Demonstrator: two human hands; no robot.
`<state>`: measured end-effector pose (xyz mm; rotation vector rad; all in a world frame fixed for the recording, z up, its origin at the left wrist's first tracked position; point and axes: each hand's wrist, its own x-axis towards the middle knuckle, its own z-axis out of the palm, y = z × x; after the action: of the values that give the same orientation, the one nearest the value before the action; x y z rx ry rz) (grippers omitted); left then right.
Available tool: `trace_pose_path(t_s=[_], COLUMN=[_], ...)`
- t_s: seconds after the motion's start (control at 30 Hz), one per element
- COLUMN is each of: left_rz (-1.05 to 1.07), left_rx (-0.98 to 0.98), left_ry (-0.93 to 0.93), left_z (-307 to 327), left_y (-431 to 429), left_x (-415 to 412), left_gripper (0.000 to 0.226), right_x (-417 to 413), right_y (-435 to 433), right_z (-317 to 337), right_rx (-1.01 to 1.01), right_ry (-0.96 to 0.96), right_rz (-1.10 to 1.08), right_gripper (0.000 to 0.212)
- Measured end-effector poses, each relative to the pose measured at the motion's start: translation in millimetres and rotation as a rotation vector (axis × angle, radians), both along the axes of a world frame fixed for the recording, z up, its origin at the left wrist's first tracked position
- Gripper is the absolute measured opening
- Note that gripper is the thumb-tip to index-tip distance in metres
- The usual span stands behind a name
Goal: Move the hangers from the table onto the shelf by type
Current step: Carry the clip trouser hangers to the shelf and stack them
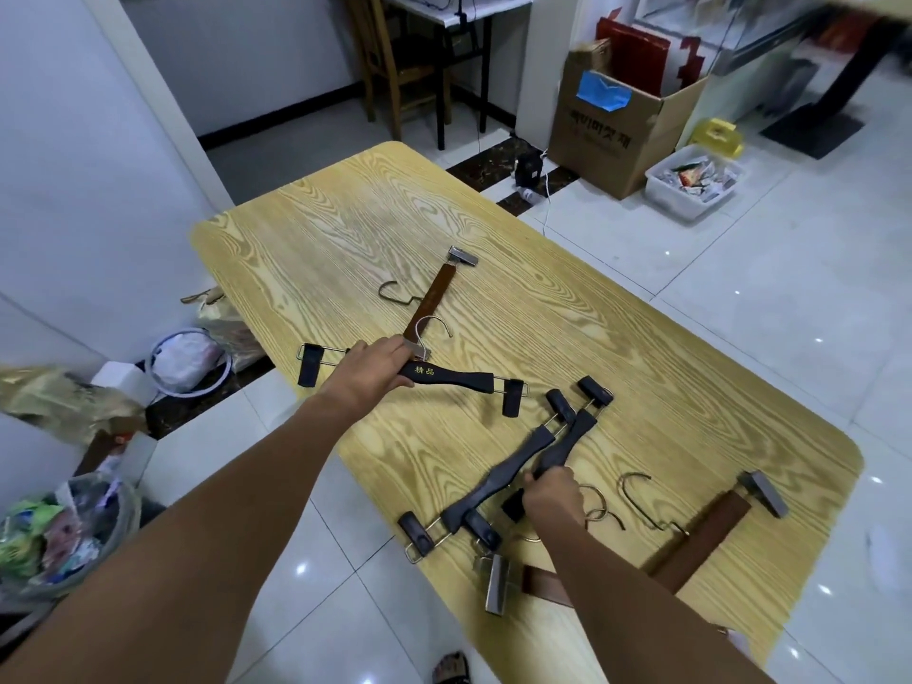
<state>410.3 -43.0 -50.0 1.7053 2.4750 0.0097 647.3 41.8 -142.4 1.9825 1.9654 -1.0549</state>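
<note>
On the light wooden table [518,239], my left hand [372,370] grips the middle of a black clip hanger [459,376] with gold lettering. Nearer the front edge, my right hand [555,496] closes on one of two black clip hangers [518,459] that lie side by side. A brown wooden hanger with metal clamps [437,291] lies beyond my left hand. Another brown hanger [710,528] lies at the right, and a third brown hanger [498,582] is partly hidden under my right forearm. No shelf is in view.
A cardboard box [617,130] and a white bin of packets [693,182] stand on the tiled floor beyond the table. Bags and a basket of clutter [64,530] sit at the left. A chair [395,56] and desk stand at the back.
</note>
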Motion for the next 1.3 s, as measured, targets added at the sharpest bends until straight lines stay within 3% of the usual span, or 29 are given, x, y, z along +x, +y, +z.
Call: trace_pose_path(t_s=[0.27,0.57,0.77,0.9,1.13,1.3], left_rz=[-0.053,-0.082,-0.046,0.032,0.16,0.323], left_rx=[-0.031,0.039,0.078,0.129,0.191,0.283], left_ry=[-0.018,-0.006,0.009,0.005,0.062,0.042], left_z=[-16,13,54,76,122,145], left_y=[4,21,6,-9,-37,-66], left_x=[-16,-12,-15,-21,-24,-16], left_gripper=[0.036,0.032,0.033,0.029,0.029,0.03], right_x=[-4,6,3,-17,-71,-97], right_y=[-8,4,39,53,61,60], right_z=[4,46,97,143,216,245], right_rx=[0.064,0.422,0.672,0.782,0.688,0.771], right_ry=[0.11,0.164,0.216,0.339,0.544,0.625], right_rz=[-0.258,-0.311,-0.152,0.082,0.468,0.692], right_gripper=[0.039,0.024,0.025,0.027,0.035,0.034])
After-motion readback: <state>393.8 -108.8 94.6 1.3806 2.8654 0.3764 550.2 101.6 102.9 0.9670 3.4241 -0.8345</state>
